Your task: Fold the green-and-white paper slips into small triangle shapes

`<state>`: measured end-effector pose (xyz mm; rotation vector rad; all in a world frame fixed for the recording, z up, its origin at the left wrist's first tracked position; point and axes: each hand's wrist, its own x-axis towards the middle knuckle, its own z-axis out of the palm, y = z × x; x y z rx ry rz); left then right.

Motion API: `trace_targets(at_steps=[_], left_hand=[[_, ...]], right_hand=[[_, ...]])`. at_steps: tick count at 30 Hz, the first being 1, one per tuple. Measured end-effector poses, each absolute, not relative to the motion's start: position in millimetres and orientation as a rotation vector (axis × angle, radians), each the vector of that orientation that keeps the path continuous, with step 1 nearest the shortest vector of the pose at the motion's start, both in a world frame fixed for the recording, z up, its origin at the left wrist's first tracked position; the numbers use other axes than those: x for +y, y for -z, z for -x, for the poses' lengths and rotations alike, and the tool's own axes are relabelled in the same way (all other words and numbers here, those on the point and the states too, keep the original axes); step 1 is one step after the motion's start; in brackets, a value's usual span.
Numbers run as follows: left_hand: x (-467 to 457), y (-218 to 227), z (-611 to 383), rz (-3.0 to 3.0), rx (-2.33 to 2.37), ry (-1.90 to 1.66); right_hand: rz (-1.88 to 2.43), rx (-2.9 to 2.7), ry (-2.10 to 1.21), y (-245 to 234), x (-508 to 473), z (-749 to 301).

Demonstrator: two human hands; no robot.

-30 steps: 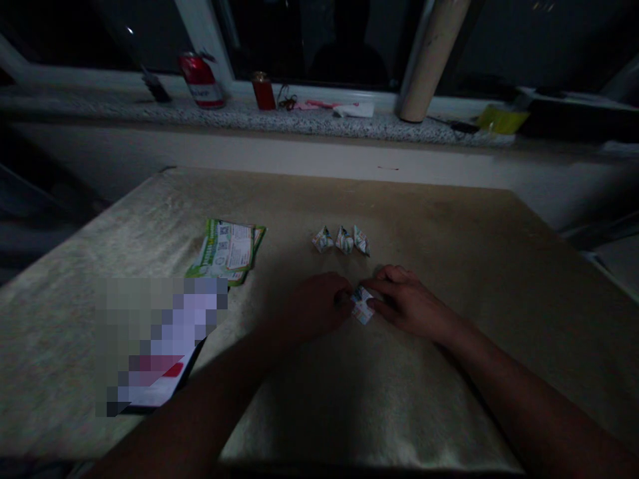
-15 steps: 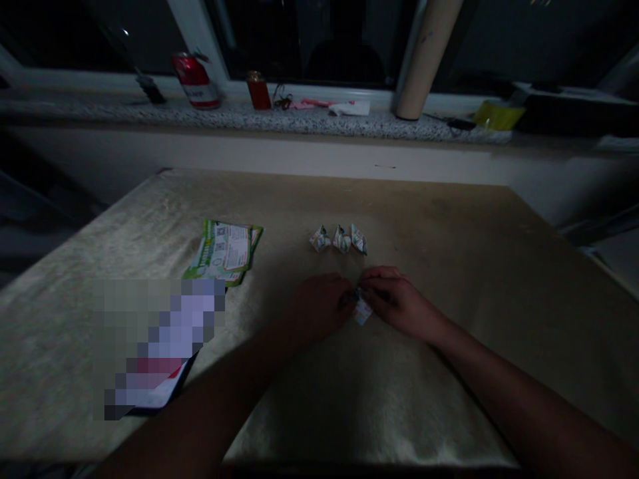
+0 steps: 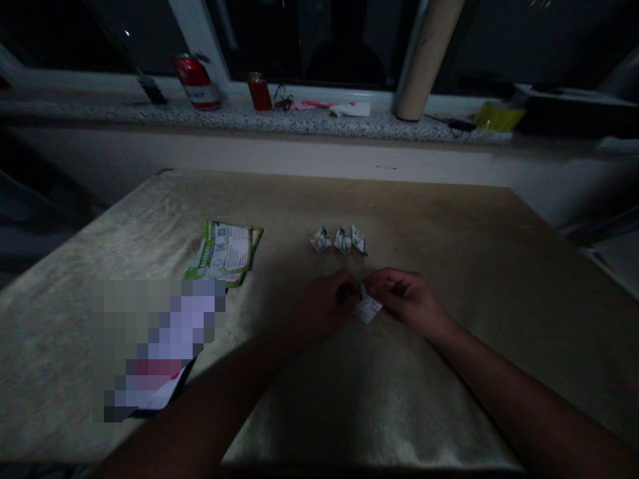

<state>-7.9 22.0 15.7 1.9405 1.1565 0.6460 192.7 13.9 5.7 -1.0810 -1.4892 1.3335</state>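
Both my hands meet over the middle of the beige table [image 3: 449, 226] on a small folded piece of printed paper [image 3: 368, 308]. My left hand [image 3: 324, 306] pinches its left edge with closed fingers. My right hand [image 3: 407, 299] pinches its top right side, fingers curled. The paper is partly folded and lies just above the table. Just beyond my hands, three small folded paper pieces [image 3: 339, 240] sit in a row.
A stack of green and white printed leaflets [image 3: 225, 251] lies to the left, with a blurred flat object [image 3: 160, 346] nearer me. On the stone window ledge stand a red can [image 3: 196, 81], a small red container [image 3: 259, 92] and a cardboard tube [image 3: 422, 60].
My hands have drawn closer together and shifted the paper piece slightly; it has gone from lying flat to being turned and folded between my fingertips.
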Motion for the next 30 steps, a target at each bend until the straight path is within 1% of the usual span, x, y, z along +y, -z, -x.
trace_targets(at_steps=[3, 6, 9, 13, 17, 23, 26, 30], left_hand=[[21, -13, 9, -1.817, 1.071, -0.769], [21, -12, 11, -1.718, 0.994, -0.834], [22, -12, 12, -1.65, 0.932, -0.822], [21, -12, 11, -1.669, 0.912, -0.774], [22, -10, 11, -1.771, 0.944, -0.732], [25, -12, 17, -1.775, 1.006, -0.761], [25, -17, 22, -1.926, 1.034, -0.766], [26, -18, 25, -2.292, 0.953, -0.698]], right_hand=[[1.013, -1.549, -1.327, -11, 10, -193], [1.004, -1.687, -1.16, -14, 6, -191], [0.964, -1.86, -0.978, -15, 6, -191], [0.841, -1.99, -0.864, -17, 8, -193], [0.815, -1.982, -0.933, -17, 9, -196], [0.989, -1.797, -1.165, -17, 8, -198], [1.04, -1.779, -1.158, -14, 10, -200], [1.121, -1.877, -1.026, -6, 15, -199]])
